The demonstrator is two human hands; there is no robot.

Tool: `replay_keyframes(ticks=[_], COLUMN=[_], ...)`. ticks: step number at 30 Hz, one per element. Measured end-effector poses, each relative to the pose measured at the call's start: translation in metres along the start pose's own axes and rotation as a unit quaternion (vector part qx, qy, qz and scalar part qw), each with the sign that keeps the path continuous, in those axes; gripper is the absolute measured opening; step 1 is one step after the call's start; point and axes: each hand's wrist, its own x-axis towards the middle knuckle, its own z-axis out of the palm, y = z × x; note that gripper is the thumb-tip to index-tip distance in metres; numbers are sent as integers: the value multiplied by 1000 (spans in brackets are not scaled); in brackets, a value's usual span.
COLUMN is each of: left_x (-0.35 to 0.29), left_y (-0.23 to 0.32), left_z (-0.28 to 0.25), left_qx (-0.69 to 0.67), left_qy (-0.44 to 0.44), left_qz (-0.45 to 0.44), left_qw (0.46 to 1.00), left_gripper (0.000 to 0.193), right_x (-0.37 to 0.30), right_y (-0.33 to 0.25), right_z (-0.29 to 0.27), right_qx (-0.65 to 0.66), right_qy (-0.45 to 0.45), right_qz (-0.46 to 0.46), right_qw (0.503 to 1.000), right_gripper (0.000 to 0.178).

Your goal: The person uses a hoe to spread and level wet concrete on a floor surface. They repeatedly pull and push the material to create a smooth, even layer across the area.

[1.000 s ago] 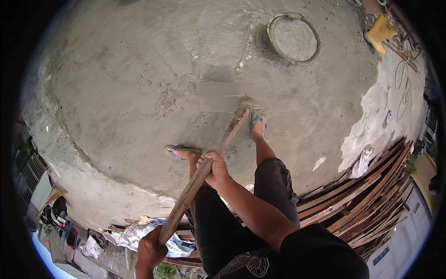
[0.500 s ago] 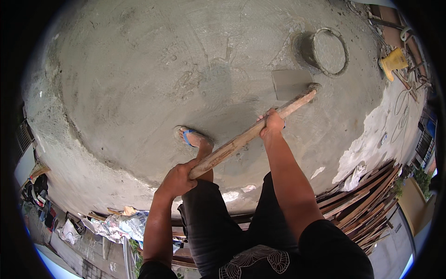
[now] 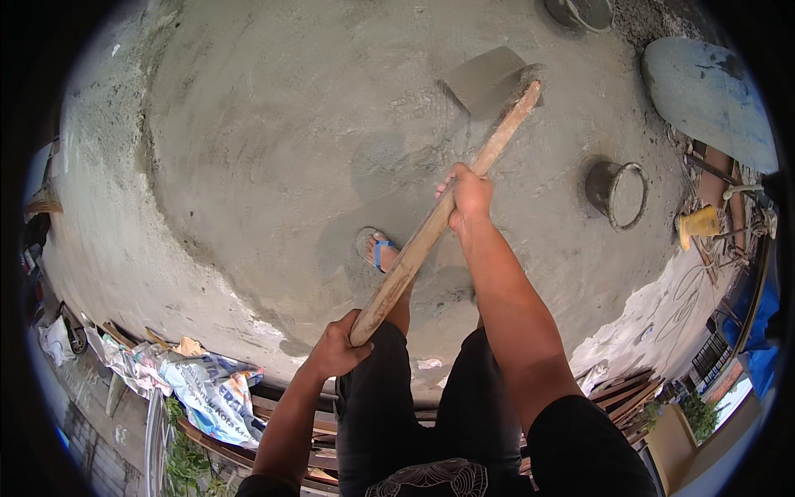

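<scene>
My left hand (image 3: pixel 338 348) grips the butt end of a long wooden-handled hoe (image 3: pixel 503 132), close to my left thigh. Farther up the handle, my right hand (image 3: pixel 470 199) is wrapped round it about midway. The hoe's wide, cement-coated blade (image 3: pixel 489 79) lies at the far end, on or just above the wet grey cement (image 3: pixel 273 166); exact contact I cannot tell. One foot in a blue-strapped sandal (image 3: pixel 383 253) stands in the cement, left of the handle.
A bucket of grey mix (image 3: pixel 627 196) stands to the right, another bucket (image 3: pixel 584 12) at the far edge. Beyond them are a large pale-blue board (image 3: pixel 704 99) and a yellow boot (image 3: pixel 697 224). Wooden planks (image 3: pixel 625 396) and printed sacks (image 3: pixel 211 398) lie near me.
The hoe blade has moved farther away and the handle stands steeper across the view. Both hands keep their grip. My view has turned right, bringing in the blue board and second bucket.
</scene>
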Motion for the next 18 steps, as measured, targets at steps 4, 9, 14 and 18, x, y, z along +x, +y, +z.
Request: replay_keyframes(ticks=[4, 9, 14, 18], left_x=[69, 26, -75, -95], left_y=[5, -23, -42, -11], left_z=[87, 102, 40, 40], left_qx=[-204, -340, -39, 111], left_qy=[28, 10, 15, 46], left_qz=[-5, -137, -209, -120], left_qw=[979, 930, 977, 986], left_gripper=[48, 30, 29, 27], right_x=[63, 42, -42, -70], right_y=[-44, 24, 88, 67], right_z=[29, 34, -8, -74], right_qx=[-153, -286, -98, 87], right_qy=[-59, -72, -27, -26], right_qz=[-40, -114, 93, 134], right_qw=[986, 949, 990, 987], right_gripper=[25, 30, 28, 23])
